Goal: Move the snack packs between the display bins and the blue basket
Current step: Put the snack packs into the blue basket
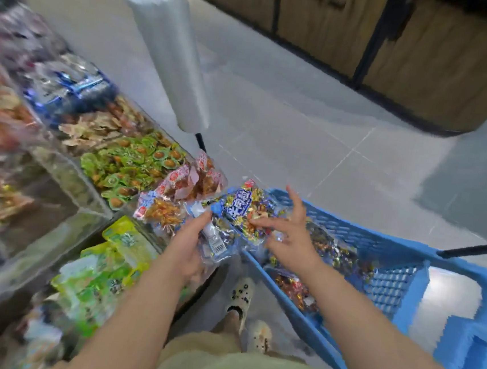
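Two hands meet at a bundle of snack packs (235, 210), the left hand (190, 247) gripping its near end, the right hand (289, 233) spread loose beside it above the blue basket (359, 237), with display bins (92, 199) left of both.

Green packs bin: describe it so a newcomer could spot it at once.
Follow the row of clear display bins on the left, beside the white roll of plastic bags. The green packs lie between tan packs farther off and red-and-white packs nearer the blue basket. Only they have a round orange-brown centre ringed in green.
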`<state>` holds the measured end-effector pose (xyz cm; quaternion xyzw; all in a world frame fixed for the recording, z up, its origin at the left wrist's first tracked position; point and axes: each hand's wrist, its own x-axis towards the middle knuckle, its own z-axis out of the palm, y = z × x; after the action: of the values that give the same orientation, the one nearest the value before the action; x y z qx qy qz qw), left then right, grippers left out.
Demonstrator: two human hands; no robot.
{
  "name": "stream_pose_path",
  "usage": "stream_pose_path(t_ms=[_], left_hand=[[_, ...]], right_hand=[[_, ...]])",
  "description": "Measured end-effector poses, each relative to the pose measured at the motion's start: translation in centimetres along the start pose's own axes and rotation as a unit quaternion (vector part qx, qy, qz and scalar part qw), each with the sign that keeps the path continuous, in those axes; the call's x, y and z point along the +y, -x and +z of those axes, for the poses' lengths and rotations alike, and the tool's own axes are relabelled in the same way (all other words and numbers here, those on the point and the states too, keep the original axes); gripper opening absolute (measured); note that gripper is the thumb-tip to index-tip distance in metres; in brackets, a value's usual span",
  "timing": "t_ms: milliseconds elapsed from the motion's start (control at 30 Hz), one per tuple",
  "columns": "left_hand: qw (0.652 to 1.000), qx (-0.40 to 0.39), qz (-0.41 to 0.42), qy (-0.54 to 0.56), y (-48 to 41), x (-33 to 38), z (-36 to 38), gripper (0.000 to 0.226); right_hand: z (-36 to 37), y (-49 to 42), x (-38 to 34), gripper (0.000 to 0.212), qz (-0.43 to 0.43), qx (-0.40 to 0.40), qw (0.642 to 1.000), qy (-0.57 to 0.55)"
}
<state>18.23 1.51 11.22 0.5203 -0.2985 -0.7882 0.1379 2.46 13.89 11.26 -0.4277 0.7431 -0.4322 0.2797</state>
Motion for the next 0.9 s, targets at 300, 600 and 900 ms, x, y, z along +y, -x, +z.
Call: stream_pose_path(t_ms=[300, 600, 900], left_hand=[[0.978, 0.144, 0.1, 0.116, 10.0, -1.9, -12.0, 0.04], [0.938, 0.246, 0.171, 0.173, 18.5, -4.2, -24.1, 0.054], [0.909, 0.319, 0.205, 0.174, 25.0, -2.1, -38.7, 0.057]], right_hand=[[9.7, 0.1, -8.2, 0.029, 0.007, -0.14, 0.973, -0.181], [21.1, 0.5, -15.4, 0.066, -0.007, -0.412, 0.908, 0.069], [35.5, 5.7, -24.0, 0.073, 0.051, -0.47, 0.876, -0.094]])
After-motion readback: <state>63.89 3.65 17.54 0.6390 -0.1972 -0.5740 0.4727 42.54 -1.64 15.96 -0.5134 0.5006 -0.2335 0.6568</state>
